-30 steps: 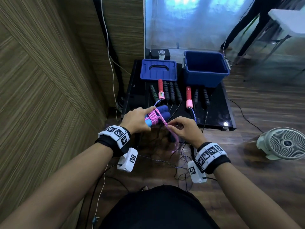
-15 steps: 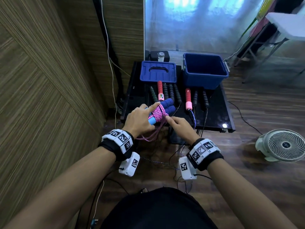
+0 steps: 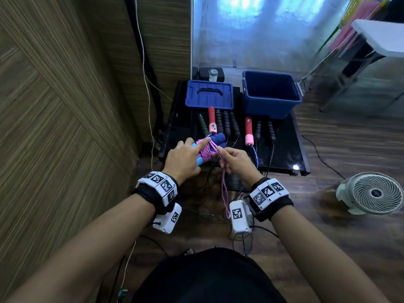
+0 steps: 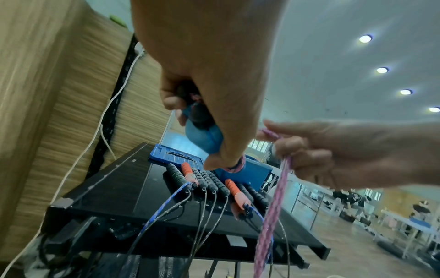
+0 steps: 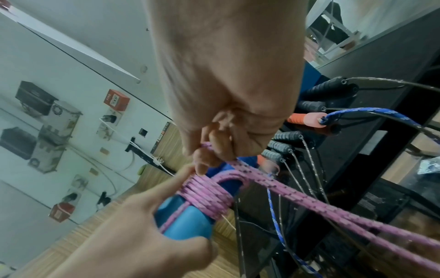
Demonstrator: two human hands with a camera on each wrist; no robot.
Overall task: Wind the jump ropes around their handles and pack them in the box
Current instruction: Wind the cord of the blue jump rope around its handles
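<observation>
- Head view: we see our left hand point(image 3: 182, 159) gripping a pair of blue handles point(image 3: 215, 139) held side by side, its index finger laid along the pink rope point(image 3: 206, 152) wound around them. Our right hand point(image 3: 235, 161) pinches the loose pink strand just beside the coil, and the rest of the strand hangs down between our wrists. Behind the hands stands a black table point(image 3: 284, 154) carrying a row of black, dark green and red-and-pink jump-rope handles point(image 3: 227, 125), a blue lid point(image 3: 209, 95) lying flat at the back left, and the open blue box point(image 3: 272, 95) at the back right. A white fan point(image 3: 373, 193) sits on the wooden floor to the right.
- Left wrist view: our left hand point(image 4: 209, 75) is curled round the light-blue handle ends point(image 4: 203, 135); the right hand point(image 4: 333, 150) holds the pink rope point(image 4: 273, 206) in bent fingers, and the strand drops past the table edge. Thin grey cords and a blue braided cord trail off the table front.
- Right wrist view: our right hand point(image 5: 226, 90) nips the pink rope point(image 5: 207, 195) between thumb and fingertips right at the coil, which wraps both blue handles point(image 5: 185, 222) in tight turns. Our left hand point(image 5: 142, 235) clasps the handles from below, forefinger pressed on the windings.
</observation>
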